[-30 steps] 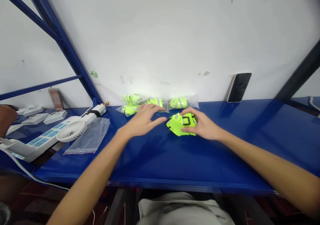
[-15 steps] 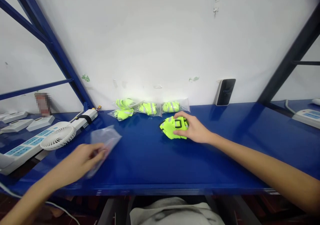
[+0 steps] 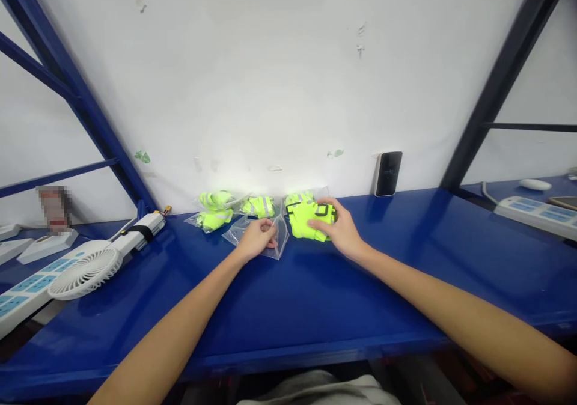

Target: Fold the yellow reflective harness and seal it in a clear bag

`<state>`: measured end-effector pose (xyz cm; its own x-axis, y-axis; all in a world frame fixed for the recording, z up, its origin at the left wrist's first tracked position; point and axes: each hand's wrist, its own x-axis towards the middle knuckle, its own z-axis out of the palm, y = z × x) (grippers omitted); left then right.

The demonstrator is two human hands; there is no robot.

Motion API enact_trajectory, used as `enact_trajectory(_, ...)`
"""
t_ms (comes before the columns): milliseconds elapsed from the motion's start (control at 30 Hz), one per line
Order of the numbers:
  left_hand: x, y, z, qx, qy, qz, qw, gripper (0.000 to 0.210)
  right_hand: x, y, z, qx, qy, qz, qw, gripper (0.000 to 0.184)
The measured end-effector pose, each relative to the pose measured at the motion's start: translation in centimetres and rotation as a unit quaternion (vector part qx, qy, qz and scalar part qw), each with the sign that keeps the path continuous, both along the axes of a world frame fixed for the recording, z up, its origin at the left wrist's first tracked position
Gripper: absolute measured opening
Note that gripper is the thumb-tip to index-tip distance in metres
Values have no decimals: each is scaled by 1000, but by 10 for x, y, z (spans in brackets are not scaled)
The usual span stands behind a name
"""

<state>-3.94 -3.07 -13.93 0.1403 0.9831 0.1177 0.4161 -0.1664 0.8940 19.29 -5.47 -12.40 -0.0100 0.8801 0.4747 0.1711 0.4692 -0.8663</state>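
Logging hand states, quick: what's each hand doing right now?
Left hand: closed, pinching a clear plastic bag.
Right hand: closed around the right side of a neon-yellow fabric bundle.

Two hands (image 3: 258, 238), one loose neon bundle (image 3: 302, 221), one clear bag (image 3: 280, 237).
Beyond the hands are four bagged neon bundles (image 3: 214, 219) and one dark-screened device (image 3: 388, 174); left of the hands, one fan (image 3: 86, 274) and one power strip (image 3: 20, 298); right, a second power strip (image 3: 532, 214).
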Motion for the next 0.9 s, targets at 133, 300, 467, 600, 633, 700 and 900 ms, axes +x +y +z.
enact_trajectory(133,18,-21,-1,78,48,41,995,12,-16,-5,0,-109,205,68,970,59)
enact_trajectory(300,34,-21,-6,31,-75,23,996,17,-20,-5,-8,-132,181,58,973,58)
enact_trajectory(467,33,-16,-10,36,-183,46,981,26,-9,-4,-7,-12,-28,-15,999,47)
enact_trajectory(600,32,-19,-6,98,-153,93,979,26,-9,-11,-1,46,-124,-44,990,45)
enact_trajectory(633,31,-20,-4,130,-128,103,978,25,-11,-14,0,43,-131,-45,989,44)
enact_trajectory(700,29,-22,-1,218,-55,117,967,24,-13,-19,3,34,-138,-40,989,43)
enact_trajectory(900,25,-29,4,410,124,70,901,16,-17,-25,3,30,-132,-29,990,40)
